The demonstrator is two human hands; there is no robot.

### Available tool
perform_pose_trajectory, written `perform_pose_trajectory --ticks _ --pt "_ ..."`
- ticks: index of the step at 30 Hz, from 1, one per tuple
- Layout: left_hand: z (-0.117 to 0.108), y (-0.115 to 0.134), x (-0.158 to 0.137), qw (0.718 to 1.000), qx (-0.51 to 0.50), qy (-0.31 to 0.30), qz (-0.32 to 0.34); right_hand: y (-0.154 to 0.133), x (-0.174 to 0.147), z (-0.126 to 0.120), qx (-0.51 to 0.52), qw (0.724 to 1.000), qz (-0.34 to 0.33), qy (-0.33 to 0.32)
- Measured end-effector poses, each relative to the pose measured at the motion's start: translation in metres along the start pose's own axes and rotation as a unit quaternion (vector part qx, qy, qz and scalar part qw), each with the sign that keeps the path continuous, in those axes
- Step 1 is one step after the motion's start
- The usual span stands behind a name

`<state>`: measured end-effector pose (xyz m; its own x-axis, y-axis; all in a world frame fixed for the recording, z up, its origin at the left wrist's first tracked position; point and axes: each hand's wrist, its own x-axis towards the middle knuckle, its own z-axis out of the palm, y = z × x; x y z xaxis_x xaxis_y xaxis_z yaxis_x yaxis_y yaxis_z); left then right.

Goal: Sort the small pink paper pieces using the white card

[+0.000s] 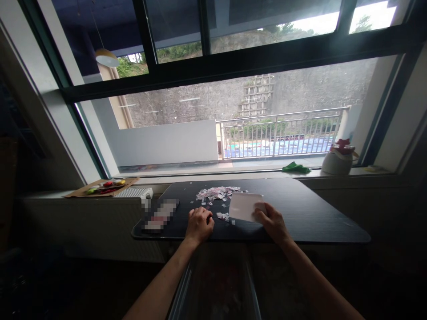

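My right hand [274, 222] grips the right edge of a white, card-like sheet [244, 207], thumb on top, holding it tilted over the dark table [300, 209]. Just left of the sheet lies a small heap of paper scraps [222, 216]. My left hand [199, 223] rests near the table's front edge with its fingers curled in; whatever may be inside them is hidden. Behind both hands spreads a larger pile of small white and pinkish paper pieces [218, 193], with a few strays around it.
A blurred-out flat object [162, 215] lies on the table's left end. Below the front edge is a clear plastic bin [251, 284]. The windowsill holds a green cloth [295, 167] and a white pot [337, 161]. Colourful items sit on brown paper [100, 189] at left.
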<state>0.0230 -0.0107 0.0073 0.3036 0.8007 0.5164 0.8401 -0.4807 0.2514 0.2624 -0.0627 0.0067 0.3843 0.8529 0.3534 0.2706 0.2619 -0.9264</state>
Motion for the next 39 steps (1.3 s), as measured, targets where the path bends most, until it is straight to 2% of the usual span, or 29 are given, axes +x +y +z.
perform_pose_trajectory --ticks 4,10,15,19,23,28,32,37,39 --pt "-0.0004 -0.0001 0.0001 1.000 -0.002 0.002 0.000 -0.0033 -0.0013 -0.0012 -0.012 1.000 0.002 -0.029" --pt "0.0011 -0.0009 -0.0002 1.000 -0.002 0.009 0.004 -0.0046 -0.0006 -0.0035 -0.037 0.996 0.026 0.082" --pt "0.0019 -0.0017 -0.0004 1.000 -0.002 0.014 0.003 -0.0025 0.0001 -0.0023 -0.002 1.000 0.003 -0.026" --pt "0.0019 -0.0017 -0.0004 1.000 0.000 0.013 0.002 -0.0020 -0.0001 -0.0013 0.002 1.000 0.002 -0.017" --pt "0.0018 -0.0018 -0.0005 1.000 -0.002 0.012 0.003 -0.0021 -0.0007 -0.0016 0.011 0.998 0.014 -0.054" --pt "0.0027 -0.0017 -0.0005 1.000 -0.001 0.014 0.004 -0.0023 -0.0005 -0.0026 0.024 0.999 0.012 -0.034" --pt "0.0026 -0.0017 -0.0005 1.000 -0.002 0.014 0.004 -0.0035 -0.0002 -0.0015 0.010 0.999 0.011 -0.049" --pt "0.0029 -0.0024 -0.0003 1.000 0.004 0.011 0.003 -0.0038 -0.0001 -0.0021 -0.035 0.999 0.003 0.003" --pt "0.0029 -0.0025 -0.0002 1.000 0.002 0.011 0.003 -0.0035 -0.0004 -0.0024 -0.023 1.000 0.002 -0.016"
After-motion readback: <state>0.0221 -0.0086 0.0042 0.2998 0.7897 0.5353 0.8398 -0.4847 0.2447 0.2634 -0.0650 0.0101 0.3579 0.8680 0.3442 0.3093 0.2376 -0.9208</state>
